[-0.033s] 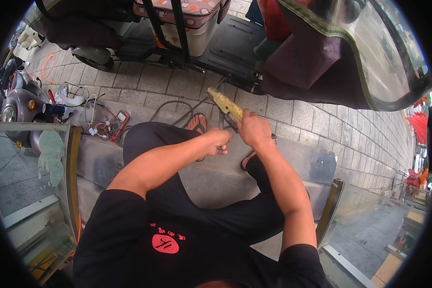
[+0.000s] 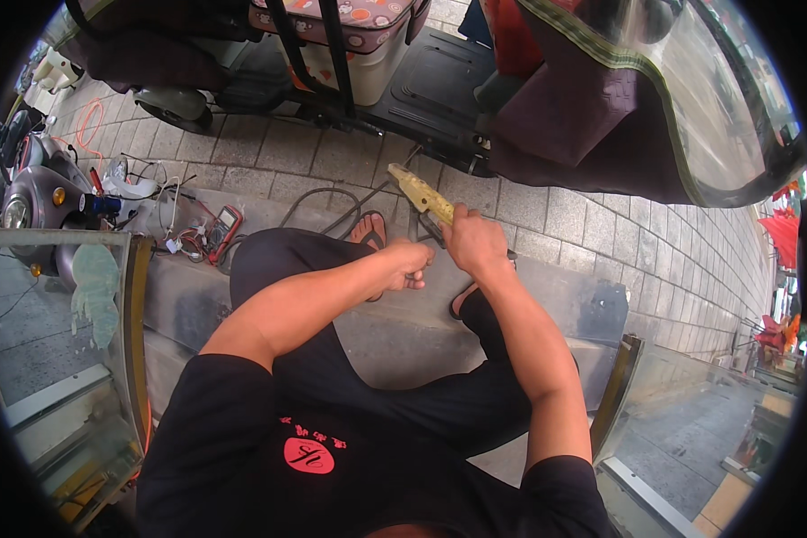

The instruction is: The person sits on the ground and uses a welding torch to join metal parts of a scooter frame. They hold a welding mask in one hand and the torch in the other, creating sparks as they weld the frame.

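Well, beyond the black shirt (image 2: 377, 484), the left hand (image 2: 411, 265) has its fingers curled in — whether they pinch anything, I cannot tell. Just beside it, the right hand (image 2: 475, 244) wraps its fingers around the end of a yellow tool (image 2: 423, 195) — tilted over the pavement (image 2: 538, 204), near a parked vehicle's black floorboard (image 2: 444, 76).

Head cam, L of pair, fisheye, looks down fr. wearer's head, close over blk shirt (image 2: 403, 466), paving (image 2: 551, 211) farther off.
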Motion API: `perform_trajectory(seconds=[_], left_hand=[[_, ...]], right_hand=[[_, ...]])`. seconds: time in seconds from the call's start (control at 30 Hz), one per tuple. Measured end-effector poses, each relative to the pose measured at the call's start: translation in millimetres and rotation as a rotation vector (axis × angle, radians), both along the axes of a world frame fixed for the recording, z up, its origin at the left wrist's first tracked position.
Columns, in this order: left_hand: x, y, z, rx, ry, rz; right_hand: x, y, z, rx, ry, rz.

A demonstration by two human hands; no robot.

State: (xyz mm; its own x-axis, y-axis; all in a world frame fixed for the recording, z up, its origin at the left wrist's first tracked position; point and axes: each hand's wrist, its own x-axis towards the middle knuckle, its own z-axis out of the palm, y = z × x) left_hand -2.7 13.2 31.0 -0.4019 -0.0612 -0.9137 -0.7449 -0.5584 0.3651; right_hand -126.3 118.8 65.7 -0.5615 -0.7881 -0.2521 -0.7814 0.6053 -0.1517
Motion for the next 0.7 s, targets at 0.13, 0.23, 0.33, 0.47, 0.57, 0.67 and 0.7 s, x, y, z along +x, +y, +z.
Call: perform_trajectory(seconds=[0.13,0.23,0.33,0.47,0.57,0.67,0.7], left_hand=[[0.3,0.6,0.8,0.011,0.006,0.031],[0.7,0.1,-0.9,0.019,0.009,0.024],[0.6,-0.1,-2.1,0.023,0.008,0.02],[0.4,0.7,-4.8,0.014,0.019,0.014],[-0.6,0.6,-4.3,0.015,0.007,0.02],[0.2,0.2,-4.4,0.023,0.024,0.016],[1.8,-0.3,-4.2,0.03,0.05,0.017]], right_hand=[[-1.8,-1.3,1.6,0.028,-0.008,-0.014],[-2.7,-2.3,2.2,0.044,-0.01,-0.012],[-3.1,-1.4,-0.6,0.022,-0.006,-0.009],[-4.8,-1.7,-2.3,0.025,-0.009,0.001],[-4.8,-2.4,1.9,0.047,-0.013,-0.015],[-5.1,-2.5,0.1,0.05,-0.003,0.003],[-3.3,-3.2,2.6,0.045,-0.005,0.009]])
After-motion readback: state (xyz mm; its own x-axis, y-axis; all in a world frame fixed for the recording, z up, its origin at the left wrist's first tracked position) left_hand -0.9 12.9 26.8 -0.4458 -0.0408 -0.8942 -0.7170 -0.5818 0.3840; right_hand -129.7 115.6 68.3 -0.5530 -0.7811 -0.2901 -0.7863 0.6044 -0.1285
